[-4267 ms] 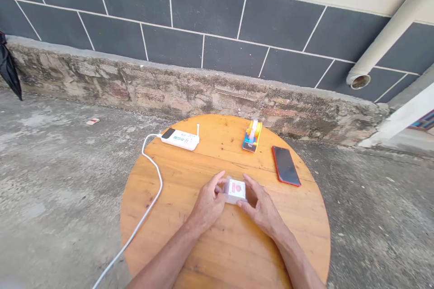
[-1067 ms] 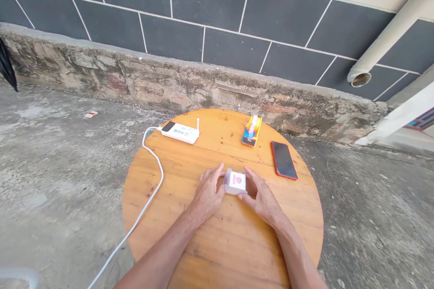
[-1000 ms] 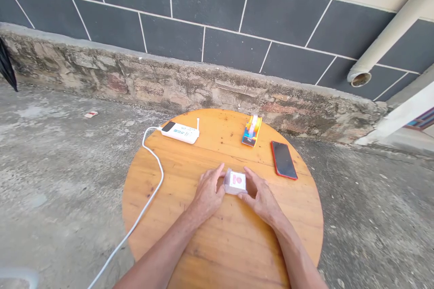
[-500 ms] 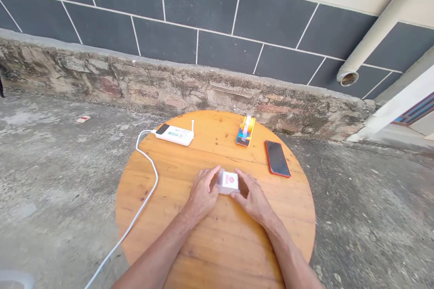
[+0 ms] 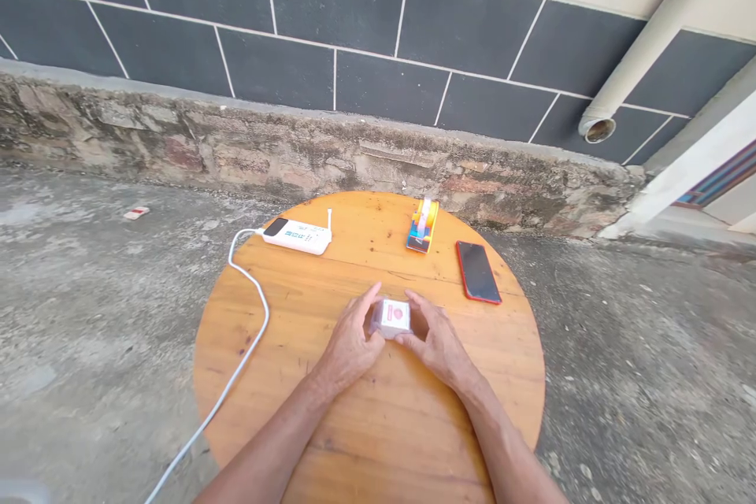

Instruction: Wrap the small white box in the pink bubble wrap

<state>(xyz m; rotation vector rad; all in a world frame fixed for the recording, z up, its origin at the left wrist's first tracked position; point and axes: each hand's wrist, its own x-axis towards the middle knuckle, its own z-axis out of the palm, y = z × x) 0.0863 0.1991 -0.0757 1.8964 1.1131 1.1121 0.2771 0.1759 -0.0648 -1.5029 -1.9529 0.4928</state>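
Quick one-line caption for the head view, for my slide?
Left hand and right hand grip a small white box on a round table.

— What can't be made out on the small white box with the red round mark [image 5: 394,316]?

— Its print is too small to read, and its sides sit behind the left hand [image 5: 348,345] and right hand [image 5: 434,339].

— Anything cut off?

— Both forearms leave the bottom edge, as does the white cable [image 5: 236,378]. The pale drainpipe [image 5: 643,35] runs out at the top.

— And the white power strip [image 5: 298,236]?

— Its labels are too tiny to tell.
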